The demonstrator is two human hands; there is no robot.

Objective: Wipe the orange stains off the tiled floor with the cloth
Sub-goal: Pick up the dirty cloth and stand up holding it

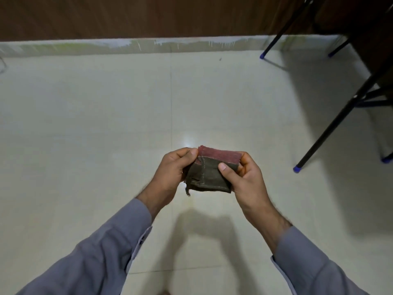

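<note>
Both hands: engaged on one item, held in the air above the pale cream tiled floor (pixel 85 124), not in contact with it.
Item held: a small folded cloth of coarse woven fabric, olive-green on the near face with a dull red band along the top fold and a line of pale stitching (pixel 209 172).
Left hand (pixel 170 173): I pinch the upper left corner of the cloth between thumb and curled fingers; the frayed red corner stands up just beside my thumb tip.
Right hand (pixel 246 177): my thumb presses on the green face near the right edge, with the fingers curled behind it; the grip is closed on the fabric.
Weight: light, by my judgement; it sits between fingertips without sagging the wrists.
Stiffness: soft and limp, but folded into several layers, so it holds a flat pad shape; a loose thread hangs from the lower left corner.
Surface: rough weave, unlikely to slip in a dry grip; nothing fragile about it.
Where to hold: I judge a flat palm over the folded pad best for wiping, keeping the frayed corner tucked under.
Stains: a faint yellowish-orange trace shows on the tile just below the cloth (pixel 192 202); I cannot tell its extent, as my arms and their shadow cover that area.
Surroundings: black metal furniture legs with blue caps (pixel 296 168) stand to the right, well apart from my hands.
</note>
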